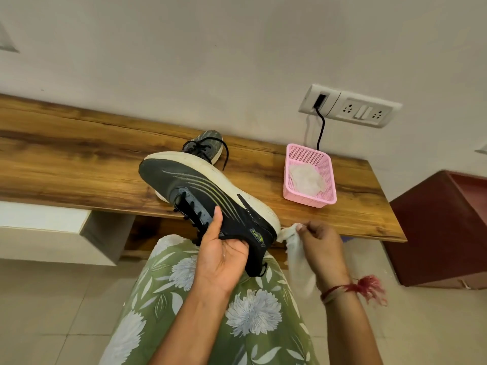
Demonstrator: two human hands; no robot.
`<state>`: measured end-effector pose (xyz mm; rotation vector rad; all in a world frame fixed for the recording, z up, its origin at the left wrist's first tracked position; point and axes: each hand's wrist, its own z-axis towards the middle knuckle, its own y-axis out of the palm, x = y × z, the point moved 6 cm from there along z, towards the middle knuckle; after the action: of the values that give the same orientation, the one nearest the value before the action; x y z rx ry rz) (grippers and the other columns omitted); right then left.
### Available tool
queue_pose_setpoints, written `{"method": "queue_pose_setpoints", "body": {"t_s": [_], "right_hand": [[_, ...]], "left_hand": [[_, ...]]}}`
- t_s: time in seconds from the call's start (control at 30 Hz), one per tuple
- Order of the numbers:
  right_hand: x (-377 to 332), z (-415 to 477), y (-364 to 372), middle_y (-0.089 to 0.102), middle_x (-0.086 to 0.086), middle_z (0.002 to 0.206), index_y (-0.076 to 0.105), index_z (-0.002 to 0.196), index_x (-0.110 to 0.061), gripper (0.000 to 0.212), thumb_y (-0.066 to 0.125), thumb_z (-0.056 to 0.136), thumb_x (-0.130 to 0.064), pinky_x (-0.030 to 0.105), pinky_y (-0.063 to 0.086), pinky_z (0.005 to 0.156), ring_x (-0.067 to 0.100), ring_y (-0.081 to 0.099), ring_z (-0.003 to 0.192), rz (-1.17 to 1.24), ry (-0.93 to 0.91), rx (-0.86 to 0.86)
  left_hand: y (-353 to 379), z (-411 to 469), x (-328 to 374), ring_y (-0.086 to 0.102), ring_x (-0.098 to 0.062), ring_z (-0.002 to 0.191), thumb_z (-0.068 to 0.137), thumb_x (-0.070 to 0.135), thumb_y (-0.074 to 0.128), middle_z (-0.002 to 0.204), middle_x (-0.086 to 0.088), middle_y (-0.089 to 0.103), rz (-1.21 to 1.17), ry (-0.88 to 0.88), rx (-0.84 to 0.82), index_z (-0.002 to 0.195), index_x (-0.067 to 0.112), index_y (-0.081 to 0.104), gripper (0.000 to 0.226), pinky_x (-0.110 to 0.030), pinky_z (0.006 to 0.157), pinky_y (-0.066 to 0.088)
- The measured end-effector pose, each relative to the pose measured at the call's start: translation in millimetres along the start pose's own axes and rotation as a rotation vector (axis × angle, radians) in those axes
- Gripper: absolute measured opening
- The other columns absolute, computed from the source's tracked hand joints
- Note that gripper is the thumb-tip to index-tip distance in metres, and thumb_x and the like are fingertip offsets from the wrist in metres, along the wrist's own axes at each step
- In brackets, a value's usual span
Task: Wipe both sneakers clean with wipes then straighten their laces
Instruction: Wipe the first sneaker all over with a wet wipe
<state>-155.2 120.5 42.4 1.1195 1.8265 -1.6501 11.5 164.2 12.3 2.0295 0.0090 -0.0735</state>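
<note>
Left hand [221,256] palm-up, gripping tilted sneaker [210,191]; right hand [321,248] pinching wipe [299,270] at heel.

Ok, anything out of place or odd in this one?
Minor only. The far sneaker has loose laces, one loop trailing down its side. A crumpled wipe lies in the basket. The held sneaker has a grubby-looking sole. Nothing spilled or broken.
</note>
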Motion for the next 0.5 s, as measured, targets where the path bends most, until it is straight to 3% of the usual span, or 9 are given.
{"method": "queue_pose_setpoints", "body": {"t_s": [0.07,0.17,0.23,0.3,0.4,0.5], "right_hand": [[-5.9,-3.2,5.7,0.068,0.005,0.080,0.070,0.084,-0.013,0.018,0.054,0.092,-0.017,0.027,0.043,0.063,0.021,0.060,0.077,-0.027,-0.023,0.074],[-14.7,-7.7,9.9,0.068,0.006,0.083,0.070,0.088,-0.009,0.016,0.056,0.091,-0.015,0.025,0.039,0.065,0.022,0.060,0.079,0.002,-0.056,0.167],[-18.9,-10.5,9.5,0.069,0.007,0.087,0.071,0.090,-0.009,0.016,0.056,0.090,-0.014,0.023,0.036,0.066,0.018,0.057,0.078,-0.025,-0.073,0.232],[-23.6,-13.3,9.0,0.070,0.007,0.090,0.071,0.093,-0.009,0.016,0.056,0.091,-0.013,0.022,0.035,0.065,0.016,0.055,0.077,-0.049,-0.096,0.291],[-35.1,-20.3,12.5,0.070,0.014,0.088,0.070,0.094,-0.008,0.016,0.056,0.091,-0.013,0.032,0.042,0.067,0.031,0.061,0.080,-0.102,-0.175,0.363],[-39.5,-25.9,13.0,0.070,0.017,0.086,0.070,0.097,-0.008,0.017,0.055,0.091,-0.013,0.033,0.041,0.066,0.036,0.062,0.081,-0.152,-0.208,0.403]], "left_hand": [[-1.3,-0.3,-1.3,0.066,-0.026,0.105,0.079,0.021,0.067,0.112,-0.016,0.070,0.009,0.003,-0.009,0.107,-0.001,0.068,0.035,-0.043,0.101,0.043],[1.1,-2.9,-7.6,0.066,-0.028,0.106,0.046,0.011,0.093,0.116,-0.018,0.068,-0.034,0.011,-0.053,0.101,-0.003,0.073,0.060,-0.047,0.098,0.047],[1.7,-3.3,-12.4,0.066,-0.027,0.107,0.058,0.015,0.087,0.116,-0.017,0.068,-0.038,0.026,-0.030,0.105,-0.002,0.071,0.052,-0.053,0.090,0.047],[3.2,-3.1,-14.4,0.066,-0.024,0.106,0.077,0.022,0.066,0.112,-0.015,0.070,-0.006,0.063,0.016,0.111,0.002,0.066,0.040,-0.049,0.089,0.049],[6.5,-2.1,-11.6,0.068,-0.021,0.101,0.080,0.023,0.058,0.106,-0.014,0.072,-0.008,0.134,0.036,0.108,0.004,0.065,0.034,-0.048,0.087,0.050],[9.1,-4.3,-5.8,0.068,-0.021,0.100,0.081,0.024,0.058,0.106,-0.014,0.072,-0.012,0.183,0.034,0.113,0.005,0.063,0.038,-0.045,0.087,0.051]]}}
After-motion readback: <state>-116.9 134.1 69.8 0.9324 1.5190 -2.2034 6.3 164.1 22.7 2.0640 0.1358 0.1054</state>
